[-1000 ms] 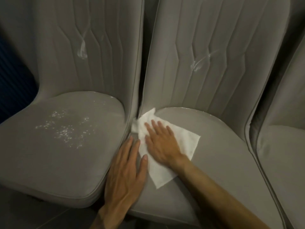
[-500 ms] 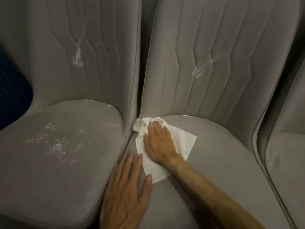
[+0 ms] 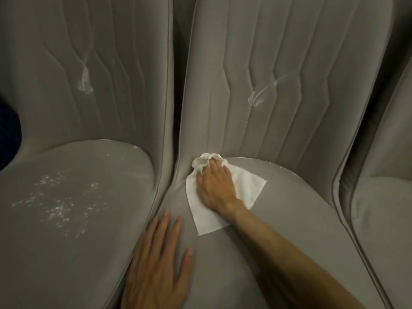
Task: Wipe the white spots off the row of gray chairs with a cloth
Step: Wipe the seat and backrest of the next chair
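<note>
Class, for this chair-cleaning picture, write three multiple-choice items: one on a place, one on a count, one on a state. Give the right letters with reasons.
1. Where is the white cloth?
A. on the left chair's seat
B. at the back corner of the middle chair's seat
C. on the floor

2. How many hands touch the cloth?
A. none
B. one
C. two

3. What state is the left chair's seat in?
A. spotted white
B. wiped clean
C. covered by a cloth

Answers:
1 B, the cloth lies bunched where seat meets backrest.
2 B, only the right hand presses it; the left hand lies flat on bare seat.
3 A, white specks dot it.
</note>
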`<action>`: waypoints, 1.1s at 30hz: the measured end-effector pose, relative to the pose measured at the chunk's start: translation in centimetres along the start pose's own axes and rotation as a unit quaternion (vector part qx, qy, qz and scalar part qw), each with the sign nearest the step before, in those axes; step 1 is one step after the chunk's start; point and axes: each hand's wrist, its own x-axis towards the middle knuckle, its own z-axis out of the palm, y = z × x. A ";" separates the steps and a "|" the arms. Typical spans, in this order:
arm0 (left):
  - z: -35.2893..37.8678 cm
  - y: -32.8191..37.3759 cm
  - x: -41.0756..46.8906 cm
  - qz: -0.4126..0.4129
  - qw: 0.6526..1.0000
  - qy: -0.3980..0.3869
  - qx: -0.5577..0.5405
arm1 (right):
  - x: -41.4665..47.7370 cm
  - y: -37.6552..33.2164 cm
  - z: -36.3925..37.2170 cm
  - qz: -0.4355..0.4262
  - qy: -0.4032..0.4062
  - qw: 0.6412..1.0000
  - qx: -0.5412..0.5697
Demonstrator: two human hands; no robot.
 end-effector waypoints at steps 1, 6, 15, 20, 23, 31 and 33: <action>0.0 0.0 0.0 -0.003 1.000 -0.003 0.001 | 0.0 1.3 -0.7 -0.029 0.001 1.000 -0.001; -0.2 -0.2 0.0 -0.012 0.998 -0.065 -0.001 | -1.2 11.1 -3.2 0.020 0.009 0.999 -0.032; 2.0 -0.4 7.2 -0.008 0.996 -0.088 0.010 | -0.8 1.8 -0.4 -0.032 0.007 0.999 0.001; 3.4 -0.3 11.6 0.030 0.998 -0.040 0.027 | -2.4 11.6 -3.6 0.016 0.022 0.999 -0.038; 4.2 -0.5 11.8 0.039 0.999 -0.019 0.020 | -3.2 12.6 -3.8 0.092 0.023 0.995 -0.041; 5.2 -0.7 11.9 0.098 0.995 -0.021 0.023 | 0.0 5.7 -1.5 -0.012 0.006 0.999 -0.029; 5.3 -0.6 11.8 0.098 0.995 -0.017 0.023 | -1.3 10.0 -2.2 0.024 0.010 0.999 -0.047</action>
